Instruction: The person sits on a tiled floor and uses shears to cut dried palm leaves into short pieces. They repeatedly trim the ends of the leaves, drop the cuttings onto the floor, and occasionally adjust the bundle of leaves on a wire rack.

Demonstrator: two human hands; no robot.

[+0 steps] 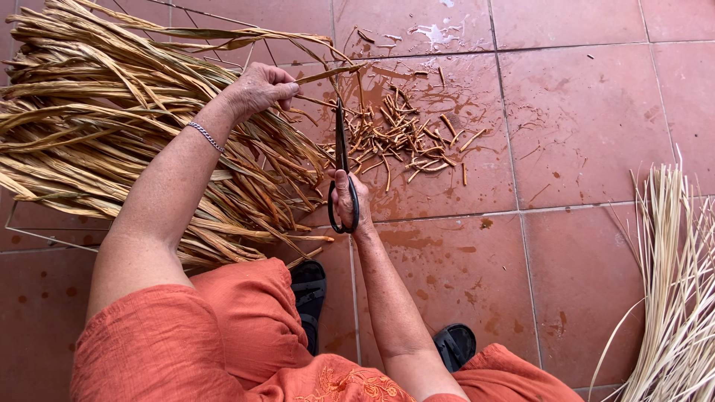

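Note:
My left hand (258,88) pinches a long dry brown leaf strip (328,73) pulled out from a large bundle of dried leaves (97,126) lying at the left. My right hand (350,202) grips black scissors (342,152) by the handles, blades pointing away from me, just under the strip's end. Beyond the scissor tips lies a pile of short cut leaf pieces (406,138) on the wet red tile floor (581,119).
A sheaf of pale thin straws (674,298) lies at the right edge. My feet in black sandals (309,294) rest on the tiles below my hands. A thin wire frame (45,234) shows under the leaf bundle.

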